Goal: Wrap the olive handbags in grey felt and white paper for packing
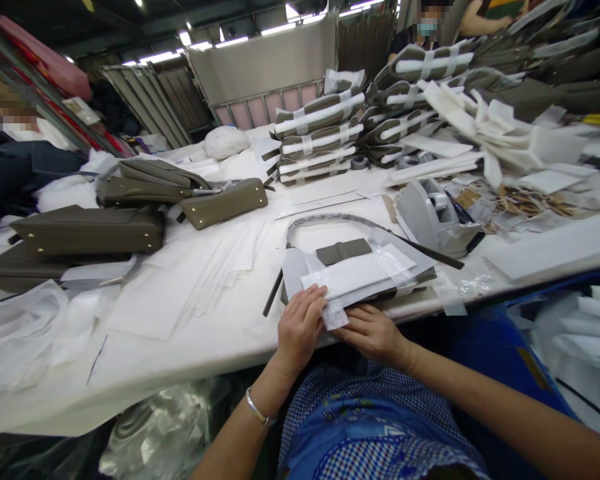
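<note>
A grey-brown handbag lies at the table's front edge, its strap wrapped in clear film and arched behind it. White foam padding and paper cover most of its front, with clear tape across the right end. My left hand is closed over the near left edge of the padded bag, fingers together on top, thumb hidden. A strip of clear tape hangs over the edge between my hands. My right hand is closed along the bag's near edge, fingertips at the tape; its underside is hidden.
A tape dispenser stands right of the bag. Padded bags are stacked behind, and more brown bags sit left beside white paper sheets. Foam sheets are heaped at back right. A masked person is across the table.
</note>
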`<state>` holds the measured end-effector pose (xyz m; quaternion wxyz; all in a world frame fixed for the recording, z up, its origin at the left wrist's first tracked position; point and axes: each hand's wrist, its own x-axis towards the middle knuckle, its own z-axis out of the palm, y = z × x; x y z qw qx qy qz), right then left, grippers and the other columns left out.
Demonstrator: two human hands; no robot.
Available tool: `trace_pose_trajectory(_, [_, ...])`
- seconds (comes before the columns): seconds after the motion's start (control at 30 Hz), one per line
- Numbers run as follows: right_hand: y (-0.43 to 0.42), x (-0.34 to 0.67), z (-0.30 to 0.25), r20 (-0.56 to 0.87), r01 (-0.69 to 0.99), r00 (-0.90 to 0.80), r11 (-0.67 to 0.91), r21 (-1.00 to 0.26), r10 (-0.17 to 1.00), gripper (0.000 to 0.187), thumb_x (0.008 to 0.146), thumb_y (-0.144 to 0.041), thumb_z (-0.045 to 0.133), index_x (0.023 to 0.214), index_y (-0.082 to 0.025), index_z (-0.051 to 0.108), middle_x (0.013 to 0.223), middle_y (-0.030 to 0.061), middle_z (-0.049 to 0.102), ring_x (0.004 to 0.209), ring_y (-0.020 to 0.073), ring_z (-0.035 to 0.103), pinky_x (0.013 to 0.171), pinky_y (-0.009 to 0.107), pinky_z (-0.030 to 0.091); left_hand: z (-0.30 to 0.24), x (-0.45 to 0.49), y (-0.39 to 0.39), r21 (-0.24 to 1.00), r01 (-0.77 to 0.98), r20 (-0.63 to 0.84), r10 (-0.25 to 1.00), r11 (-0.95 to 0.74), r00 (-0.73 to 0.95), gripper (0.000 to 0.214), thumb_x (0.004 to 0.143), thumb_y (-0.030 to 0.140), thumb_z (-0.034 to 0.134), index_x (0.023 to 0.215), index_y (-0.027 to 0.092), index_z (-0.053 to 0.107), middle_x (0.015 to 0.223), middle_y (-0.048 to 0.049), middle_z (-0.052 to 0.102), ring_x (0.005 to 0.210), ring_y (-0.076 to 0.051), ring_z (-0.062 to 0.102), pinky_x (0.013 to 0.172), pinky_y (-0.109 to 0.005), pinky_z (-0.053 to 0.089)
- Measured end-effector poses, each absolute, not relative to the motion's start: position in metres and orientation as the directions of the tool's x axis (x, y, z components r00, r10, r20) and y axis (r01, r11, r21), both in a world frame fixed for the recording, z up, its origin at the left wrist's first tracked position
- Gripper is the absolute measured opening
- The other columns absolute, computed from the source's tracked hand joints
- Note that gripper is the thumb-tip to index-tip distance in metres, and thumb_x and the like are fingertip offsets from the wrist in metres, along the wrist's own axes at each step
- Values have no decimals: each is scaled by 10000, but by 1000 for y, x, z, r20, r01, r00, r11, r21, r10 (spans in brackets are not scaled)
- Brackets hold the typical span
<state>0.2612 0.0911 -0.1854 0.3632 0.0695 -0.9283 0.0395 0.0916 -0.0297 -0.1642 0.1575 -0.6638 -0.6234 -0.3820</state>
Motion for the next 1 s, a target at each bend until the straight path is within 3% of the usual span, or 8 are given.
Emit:
trace_pose_trajectory(0.17, [89,264,-186,636,-168,-764,985,-40,-105,274,923,-207,625,1189,-152,665,1125,95,727,1103,218,626,952,387,484,-163,93,-30,232,961,697,715,-150,-57,369,937,129,548,1301,183,555,1265,-99,668,1265,-223,563,1068,-422,476])
trace_pose_trajectory(0.43, [88,261,-186,740,-221,-662,974,-43,-117,163,905,-98,600,1009,-142,716,916,61,765,895,176,704,898,367,563,-167,93,-29,167,976,710,704,-140,-20,433,930,65,515,1343,194,545,1358,-96,611,1340,-233,495,1081,-433,474])
trace_pose_trajectory(0.6, [71,271,-184,722,-240,-690,959,-152,-58,195,936,-109,567,1040,-169,721,1003,51,768,926,151,717,927,324,570,-166,91,-29,125,986,718,696,-114,-11,481,925,33,481,1384,176,510,1369,-89,604,1353,-224,482,1095,-417,463])
trace_pose_trajectory(0.83, [57,290,-182,699,-268,-713,943,-198,-56,173,932,-100,570,1034,-154,699,994,34,770,949,137,716,974,317,551,-169,92,-30,113,986,703,711,-120,6,481,944,145,552,1418,176,475,1360,-90,612,1319,-218,520,1107,-406,436])
trace_pose_trajectory(1.0, [70,290,-153,697,-317,-714,916,-246,-60,170,928,-255,644,1070,-163,668,992,32,761,959,137,700,1058,368,488,-170,94,-29,155,983,691,722,-103,-33,449,954,150,529,1399,203,498,1340,-82,627,1288,-207,550,1089,-404,446])
